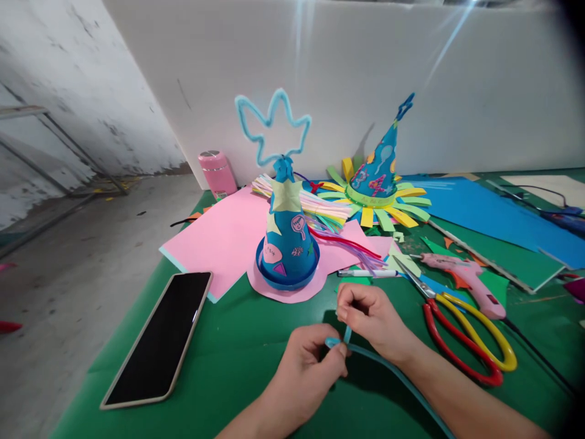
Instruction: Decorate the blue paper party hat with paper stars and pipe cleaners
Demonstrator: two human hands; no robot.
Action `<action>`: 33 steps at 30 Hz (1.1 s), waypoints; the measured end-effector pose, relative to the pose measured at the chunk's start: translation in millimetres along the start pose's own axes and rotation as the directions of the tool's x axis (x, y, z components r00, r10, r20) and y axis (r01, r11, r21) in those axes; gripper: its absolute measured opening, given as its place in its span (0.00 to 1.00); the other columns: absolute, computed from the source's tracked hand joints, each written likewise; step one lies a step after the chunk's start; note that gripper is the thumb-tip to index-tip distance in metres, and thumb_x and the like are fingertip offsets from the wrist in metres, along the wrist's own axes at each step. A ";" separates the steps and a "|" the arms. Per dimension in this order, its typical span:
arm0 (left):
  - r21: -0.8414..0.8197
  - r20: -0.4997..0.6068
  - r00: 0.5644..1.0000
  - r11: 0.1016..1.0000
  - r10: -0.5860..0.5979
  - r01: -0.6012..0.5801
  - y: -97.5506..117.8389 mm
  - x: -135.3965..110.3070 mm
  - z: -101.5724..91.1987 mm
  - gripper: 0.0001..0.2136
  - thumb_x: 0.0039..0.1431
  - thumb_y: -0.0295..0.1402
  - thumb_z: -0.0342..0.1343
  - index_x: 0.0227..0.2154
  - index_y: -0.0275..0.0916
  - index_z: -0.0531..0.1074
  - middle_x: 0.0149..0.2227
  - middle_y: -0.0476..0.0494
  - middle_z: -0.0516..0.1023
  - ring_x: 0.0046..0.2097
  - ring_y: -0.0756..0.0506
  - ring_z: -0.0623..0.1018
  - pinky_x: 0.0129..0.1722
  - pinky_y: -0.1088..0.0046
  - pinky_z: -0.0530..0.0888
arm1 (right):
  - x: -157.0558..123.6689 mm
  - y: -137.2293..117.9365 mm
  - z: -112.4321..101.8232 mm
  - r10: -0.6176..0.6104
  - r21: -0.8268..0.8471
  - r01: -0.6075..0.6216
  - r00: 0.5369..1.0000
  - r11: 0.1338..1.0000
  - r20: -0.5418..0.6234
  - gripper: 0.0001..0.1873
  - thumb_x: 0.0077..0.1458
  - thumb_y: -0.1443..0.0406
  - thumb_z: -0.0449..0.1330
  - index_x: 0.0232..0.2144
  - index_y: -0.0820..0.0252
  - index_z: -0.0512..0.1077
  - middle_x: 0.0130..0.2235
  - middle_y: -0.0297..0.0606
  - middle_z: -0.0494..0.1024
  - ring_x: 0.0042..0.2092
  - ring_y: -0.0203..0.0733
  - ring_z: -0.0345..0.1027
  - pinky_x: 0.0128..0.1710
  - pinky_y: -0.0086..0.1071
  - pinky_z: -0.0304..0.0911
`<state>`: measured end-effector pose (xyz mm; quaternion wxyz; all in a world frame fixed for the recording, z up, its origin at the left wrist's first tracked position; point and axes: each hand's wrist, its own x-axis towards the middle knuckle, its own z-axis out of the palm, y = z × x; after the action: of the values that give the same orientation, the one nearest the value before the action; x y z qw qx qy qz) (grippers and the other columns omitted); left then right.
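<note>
A light blue pipe cleaner (397, 370) is pinched between the thumb and fingers of my left hand (307, 373), and its long tail runs down to the right. My right hand (371, 317) is closed on a short bent end of the same blue pipe cleaner, just above the left fingertips. Behind both hands stands a blue paper cone hat (287, 241) with yellow stars and pink stickers. A crown-shaped outline of fuzzy light blue pipe cleaner (273, 120) rises from its tip.
Right of my hands lie scissors (457, 329) with red and yellow handles and a pink glue gun (466, 277). A phone (159, 341) rests on the left. Farther back are a pink bottle (217, 174), a second cone hat (377, 167), pipe cleaners (315, 204) and blue sheets (484, 210).
</note>
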<state>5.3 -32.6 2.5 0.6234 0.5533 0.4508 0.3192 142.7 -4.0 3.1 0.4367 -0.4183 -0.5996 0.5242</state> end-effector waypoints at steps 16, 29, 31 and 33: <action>-0.671 0.331 0.942 0.687 -0.057 0.278 -8.9 2.7 -8.0 0.09 0.41 0.31 0.57 0.15 0.29 0.73 0.14 0.45 0.70 0.15 0.52 0.68 0.16 0.78 0.60 | -7.1 2.0 3.8 0.279 0.540 -0.378 0.925 0.752 0.259 0.10 0.52 0.60 0.56 0.31 0.62 0.72 0.23 0.31 0.63 0.23 0.28 0.55 0.24 0.23 0.52; -0.712 0.318 0.947 0.649 -0.040 0.267 -7.9 2.5 -7.1 0.07 0.41 0.29 0.57 0.14 0.31 0.71 0.13 0.46 0.70 0.14 0.53 0.68 0.19 0.77 0.61 | -8.0 3.6 -5.8 -0.342 -0.171 0.339 0.940 0.925 0.010 0.12 0.49 0.71 0.58 0.36 0.49 0.74 0.32 0.35 0.68 0.33 0.36 0.63 0.30 0.29 0.59; -0.716 0.322 0.946 0.642 -0.045 0.275 -7.7 1.8 -6.7 0.07 0.41 0.29 0.57 0.14 0.31 0.71 0.13 0.46 0.71 0.14 0.53 0.68 0.18 0.78 0.60 | -7.7 3.6 -5.6 -0.338 -0.174 0.334 0.941 0.926 0.011 0.11 0.49 0.70 0.59 0.35 0.50 0.74 0.32 0.36 0.68 0.33 0.37 0.63 0.30 0.29 0.60; -0.716 0.322 0.945 0.640 -0.051 0.279 -7.7 1.3 -6.4 0.08 0.41 0.29 0.56 0.14 0.30 0.71 0.13 0.46 0.71 0.14 0.53 0.68 0.17 0.78 0.60 | -7.3 3.4 -5.2 -0.331 -0.172 0.328 0.944 0.929 0.009 0.09 0.49 0.69 0.59 0.33 0.51 0.74 0.31 0.36 0.68 0.33 0.37 0.63 0.30 0.30 0.60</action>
<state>-0.8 -30.3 -5.1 0.8786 0.2392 0.2365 0.3389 149.8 -9.3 -0.6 0.4868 -0.3531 -0.6996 0.3859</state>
